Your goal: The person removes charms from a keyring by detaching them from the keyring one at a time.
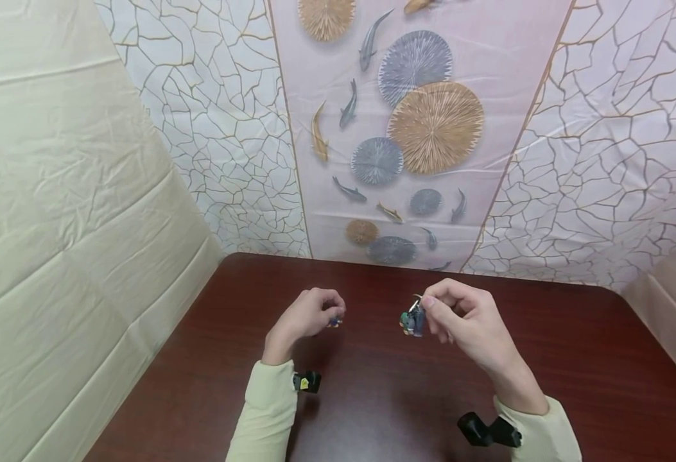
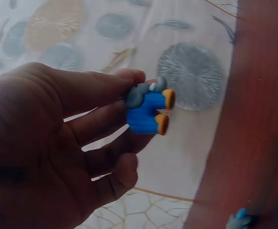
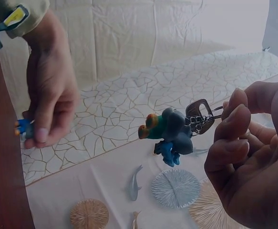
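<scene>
Just left of the head view's centre, above the dark red table (image 1: pixel 372 398), the left hand (image 1: pixel 305 317) pinches a small blue figure piece (image 2: pixel 146 112) at its fingertips, lifted free for inspection. Right of centre, the right hand (image 1: pixel 465 317) pinches the keychain figure (image 3: pixel 169 133) by its metal ring, so it dangles beside the piece for matching.

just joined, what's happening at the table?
A person holds both hands above a dark red-brown table. The left hand pinches a small blue toy piece with orange ends at its fingertips. The right hand pinches the metal chain of a keychain figure, a grey, green and blue toy that hangs beside the fingers with a flat metal tag at its top. The two pieces are apart, with a gap between the hands.
</scene>
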